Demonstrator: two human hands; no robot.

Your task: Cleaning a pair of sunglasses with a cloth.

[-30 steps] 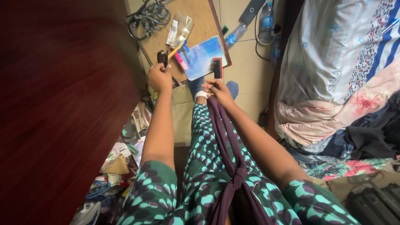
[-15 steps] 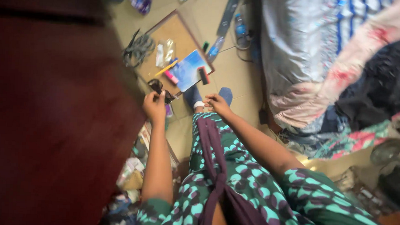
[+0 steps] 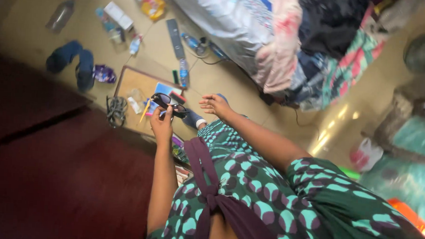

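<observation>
Dark sunglasses [image 3: 169, 103] sit pinched in the person's left hand [image 3: 161, 125], lifted clear above the brown board [image 3: 128, 84] on the tiled floor [image 3: 252, 95]; the right hand [image 3: 215, 104] hangs just beside them, fingers spread, gripping nothing; picking up looks done, while unfolding or wearing them seems not yet done; blur hides finer detail.

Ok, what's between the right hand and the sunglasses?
Nothing held: in the head view, only an air gap separates the open right hand from the sunglasses the left hand holds.
</observation>
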